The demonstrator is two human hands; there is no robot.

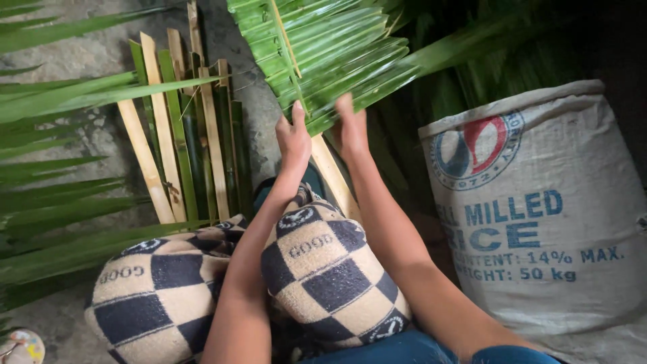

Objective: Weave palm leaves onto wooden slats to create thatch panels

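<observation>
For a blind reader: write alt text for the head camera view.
Two bare hands, the left hand and right hand, press on a panel of folded green palm leaves. Split bamboo slats lie to the left, a checkered cloth covers the lap, and a woven sack stands to the right.

Your floor (87, 50) is bare grey concrete. On it you have a bundle of split bamboo slats (178, 135) lying side by side, a filled white woven sack (546, 216) standing at your right, and loose palm fronds (54, 195) along the left.
</observation>
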